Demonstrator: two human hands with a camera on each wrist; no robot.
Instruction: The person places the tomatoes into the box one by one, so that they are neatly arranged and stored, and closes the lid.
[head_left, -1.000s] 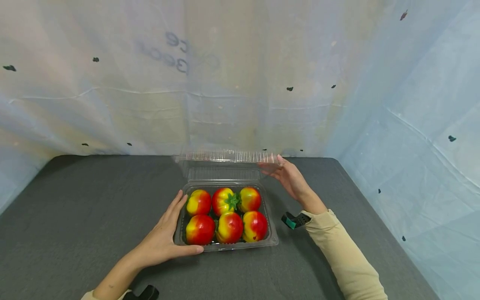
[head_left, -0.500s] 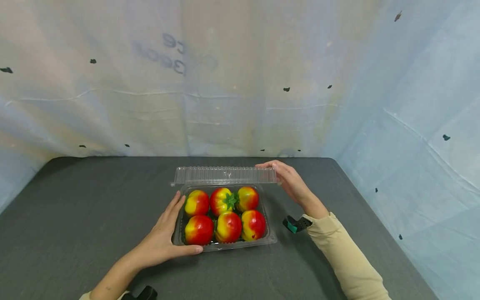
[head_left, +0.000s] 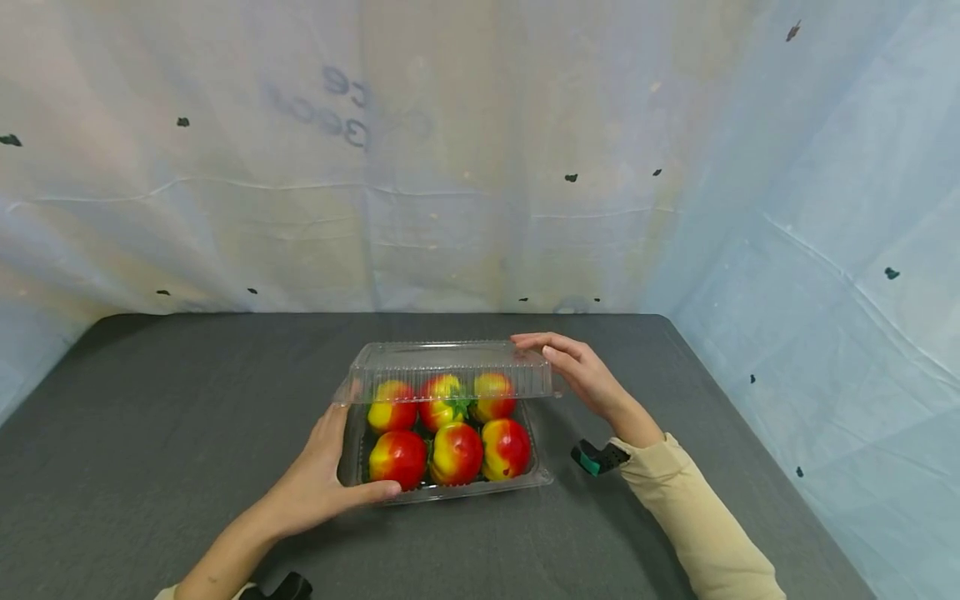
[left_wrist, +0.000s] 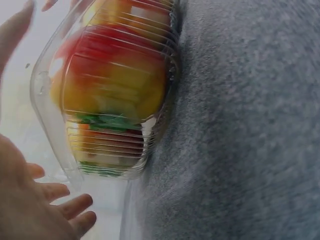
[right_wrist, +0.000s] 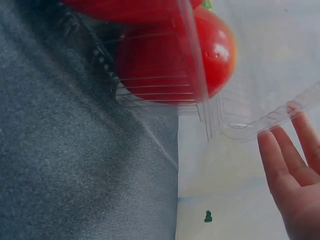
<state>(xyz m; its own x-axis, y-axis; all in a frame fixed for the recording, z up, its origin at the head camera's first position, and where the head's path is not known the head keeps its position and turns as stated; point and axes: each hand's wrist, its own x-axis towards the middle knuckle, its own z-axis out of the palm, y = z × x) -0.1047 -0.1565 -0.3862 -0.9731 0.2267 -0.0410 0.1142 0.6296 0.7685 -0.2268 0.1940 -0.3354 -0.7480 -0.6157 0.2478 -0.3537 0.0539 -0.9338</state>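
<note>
A clear plastic clamshell box [head_left: 480, 496] stands on the grey table in the head view, with several glossy red-and-yellow fruits [head_left: 457, 454] in two rows. One fruit shows a green leafy crown. The ribbed clear lid [head_left: 442, 357] hangs tilted over the back row, its front edge above the fruits. My left hand [head_left: 318, 475] spreads along the box's left side, thumb at the front edge. At the lid's right end, my right hand [head_left: 581, 375] touches it with extended fingers. In the right wrist view, fingertips [right_wrist: 266, 140] meet the lid's rim.
Dark grey cloth covers the table [head_left: 187, 400]. Pale plastic sheeting [head_left: 465, 167] with dark specks hangs behind it and along the right side. A black wrist strap [head_left: 598, 457] sits by my right cuff.
The lid has swung forward and down, from raised behind the box to over the back row of fruits. My right hand has lowered with it; the left hand stays at the box's side.
</note>
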